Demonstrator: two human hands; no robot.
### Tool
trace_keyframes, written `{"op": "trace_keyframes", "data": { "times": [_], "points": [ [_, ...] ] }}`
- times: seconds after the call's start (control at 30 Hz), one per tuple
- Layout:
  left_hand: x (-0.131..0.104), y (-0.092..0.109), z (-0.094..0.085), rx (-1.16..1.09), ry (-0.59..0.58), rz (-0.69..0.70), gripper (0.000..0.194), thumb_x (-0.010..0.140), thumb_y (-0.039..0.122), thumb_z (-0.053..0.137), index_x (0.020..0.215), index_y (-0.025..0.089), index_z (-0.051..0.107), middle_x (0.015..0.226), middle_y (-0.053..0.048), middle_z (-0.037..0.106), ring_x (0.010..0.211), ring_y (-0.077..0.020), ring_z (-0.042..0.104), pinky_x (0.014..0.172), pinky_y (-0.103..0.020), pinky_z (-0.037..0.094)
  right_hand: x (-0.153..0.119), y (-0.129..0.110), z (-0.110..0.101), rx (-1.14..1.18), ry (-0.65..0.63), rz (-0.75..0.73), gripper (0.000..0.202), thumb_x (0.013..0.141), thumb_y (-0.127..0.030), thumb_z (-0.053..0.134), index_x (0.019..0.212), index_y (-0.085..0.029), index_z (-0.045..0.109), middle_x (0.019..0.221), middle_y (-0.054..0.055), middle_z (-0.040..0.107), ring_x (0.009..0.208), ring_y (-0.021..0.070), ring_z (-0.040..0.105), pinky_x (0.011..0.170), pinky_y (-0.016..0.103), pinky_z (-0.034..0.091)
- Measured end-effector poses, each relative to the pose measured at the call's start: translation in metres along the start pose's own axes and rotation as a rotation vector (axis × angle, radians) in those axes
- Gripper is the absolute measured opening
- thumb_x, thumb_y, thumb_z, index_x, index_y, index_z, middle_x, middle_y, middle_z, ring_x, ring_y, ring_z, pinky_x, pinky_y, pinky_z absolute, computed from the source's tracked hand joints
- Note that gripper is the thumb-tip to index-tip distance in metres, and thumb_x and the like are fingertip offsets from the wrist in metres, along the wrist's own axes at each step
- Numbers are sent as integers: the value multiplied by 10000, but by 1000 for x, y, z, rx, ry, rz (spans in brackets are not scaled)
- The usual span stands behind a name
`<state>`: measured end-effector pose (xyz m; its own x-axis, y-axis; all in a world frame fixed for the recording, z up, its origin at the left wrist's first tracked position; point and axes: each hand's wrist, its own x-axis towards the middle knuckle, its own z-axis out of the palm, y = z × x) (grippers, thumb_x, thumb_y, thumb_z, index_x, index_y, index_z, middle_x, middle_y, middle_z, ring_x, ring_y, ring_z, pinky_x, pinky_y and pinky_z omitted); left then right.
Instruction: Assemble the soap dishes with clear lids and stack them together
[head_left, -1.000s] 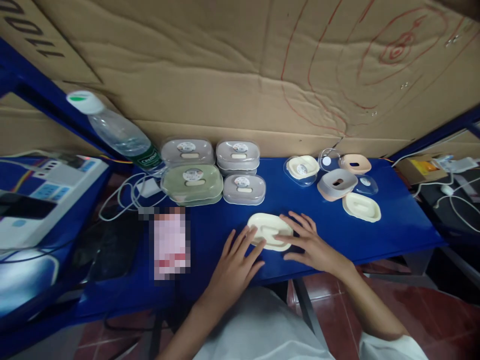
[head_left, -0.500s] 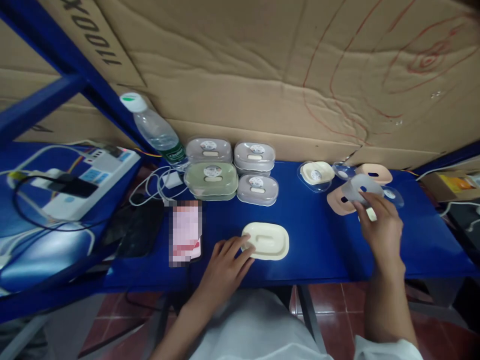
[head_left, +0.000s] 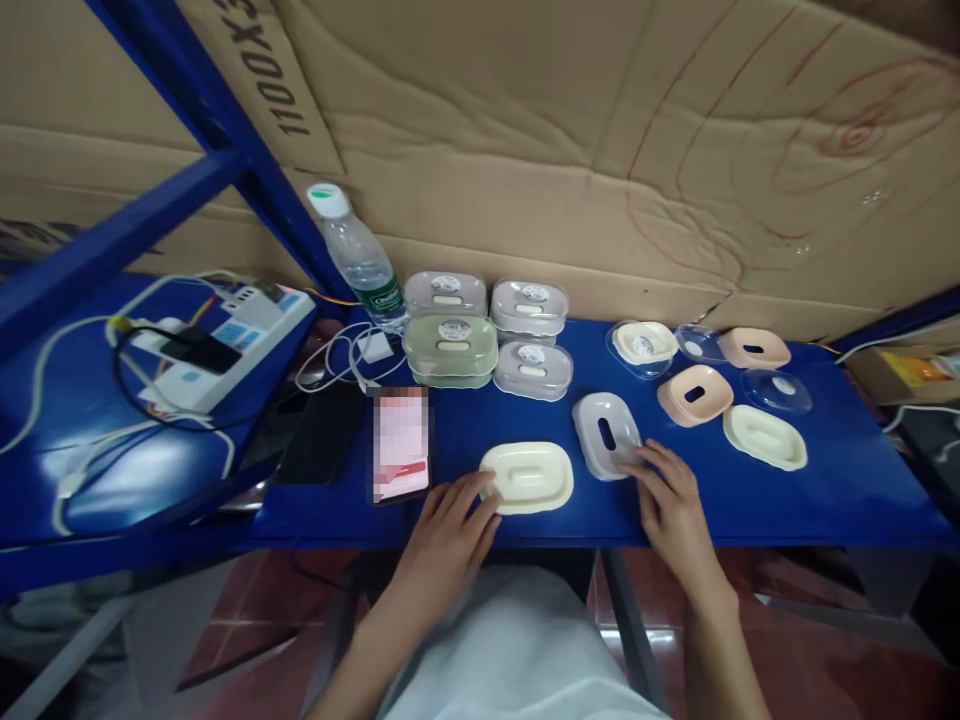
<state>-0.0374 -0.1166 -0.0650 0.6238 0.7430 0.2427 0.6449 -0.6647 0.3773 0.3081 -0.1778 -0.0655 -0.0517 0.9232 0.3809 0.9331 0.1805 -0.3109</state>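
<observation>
A cream oval tray (head_left: 534, 478) lies on the blue table, with the fingertips of my left hand (head_left: 450, 525) on its left end. To its right sits a grey oval box (head_left: 600, 434) with a dark slot, tilted a little, and my right hand (head_left: 673, 500) grips its right lower edge. Beyond that hand are a peach box (head_left: 697, 396) with a slot and a second cream tray (head_left: 763, 436). Behind stand another peach box (head_left: 756, 347), a small cream piece (head_left: 643, 343) on a clear lid and further clear lids (head_left: 780, 390).
Lidded grey boxes (head_left: 532, 370) and a green one (head_left: 450, 350) are grouped at the back. Left of them stand a water bottle (head_left: 360, 262), a white cable, a phone (head_left: 401, 445) and a power strip (head_left: 225, 350). Cardboard (head_left: 487, 130) rises behind the table (head_left: 450, 420).
My right hand has brought the grey box from above the peach box down to the table, beside the cream tray. My left hand stays on the tray. The view has shifted slightly.
</observation>
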Motion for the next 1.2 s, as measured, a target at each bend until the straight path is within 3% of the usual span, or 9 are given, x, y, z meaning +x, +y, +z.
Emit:
{"op": "trace_keyframes", "data": {
  "times": [0.2, 0.33, 0.43, 0.5, 0.63, 0.77, 0.9, 1.07, 1.2],
  "points": [
    [15, 8, 4, -32, -3, 26, 220, 1057, 192, 551, 1230, 221, 683, 1448, -133, 648, 1268, -319, 676, 1058, -536, 561, 9, -26, 18, -91, 102, 204, 371, 1027, -446, 646, 1325, -236, 717, 1384, 144, 704, 1434, 398, 550, 1114, 638, 521],
    [18, 10, 7, -137, 2, -24, 535, 1057, 200, 569, 1575, 283, 464, 1646, -146, 483, 1433, -316, 595, 1109, -482, 579, 14, -33, 9, 45, 130, 99, 286, 1059, -320, 603, 1305, -243, 726, 1285, 103, 757, 1466, 334, 536, 1208, 607, 479],
    [16, 10, 8, -211, -15, -43, 711, 1059, 186, 567, 1683, 351, 269, 1783, -141, 236, 1582, -324, 418, 1161, -472, 549, 12, -44, -4, 207, -2, -68, 315, 1052, -219, 598, 1347, -277, 691, 1336, 68, 743, 1426, 278, 586, 1254, 589, 448],
    [15, 8, 11, -205, -3, -22, 727, 1058, 167, 563, 1687, 368, 260, 1800, -139, 177, 1616, -335, 347, 1192, -504, 516, 11, -52, -5, 266, -97, -161, 355, 1055, -159, 558, 1368, -280, 674, 1359, 59, 735, 1444, 256, 575, 1257, 572, 457],
    [14, 2, 20, -139, 27, 64, 560, 1063, 186, 568, 1598, 303, 451, 1769, -147, 278, 1609, -339, 361, 1223, -537, 482, 12, -56, 9, 245, -173, -237, 391, 1061, -154, 540, 1420, -269, 642, 1377, 82, 716, 1469, 266, 549, 1219, 566, 508],
    [20, 2, 22, -99, 28, 93, 522, 1059, 254, 601, 1571, 259, 498, 1764, -161, 295, 1591, -342, 395, 1213, -531, 499, 13, -49, 25, 174, -106, -235, 401, 1031, -286, 668, 1431, -293, 654, 1262, 104, 714, 1409, 310, 589, 1140, 553, 580],
    [30, 4, 22, -118, 45, 93, 476, 1050, 255, 620, 1523, 280, 565, 1761, -124, 321, 1578, -328, 423, 1216, -521, 501, 13, -44, 28, 182, -90, -222, 425, 1024, -301, 685, 1447, -291, 644, 1245, 108, 700, 1358, 301, 619, 1094, 507, 617],
    [33, -1, 26, -84, 58, 104, 480, 1050, 255, 615, 1527, 288, 570, 1752, -132, 340, 1544, -341, 473, 1193, -532, 525, 19, -46, 26, 109, -70, -296, 405, 1029, -239, 672, 1434, -241, 656, 1336, 124, 714, 1374, 286, 614, 1116, 488, 598],
    [26, -4, 29, -15, 67, 99, 542, 1045, 185, 596, 1572, 286, 518, 1757, -156, 317, 1540, -367, 474, 1164, -544, 546, 24, -48, 30, 83, -152, -384, 404, 1063, -190, 597, 1461, -243, 636, 1394, 90, 725, 1433, 253, 589, 1193, 491, 534]
  ]
}}
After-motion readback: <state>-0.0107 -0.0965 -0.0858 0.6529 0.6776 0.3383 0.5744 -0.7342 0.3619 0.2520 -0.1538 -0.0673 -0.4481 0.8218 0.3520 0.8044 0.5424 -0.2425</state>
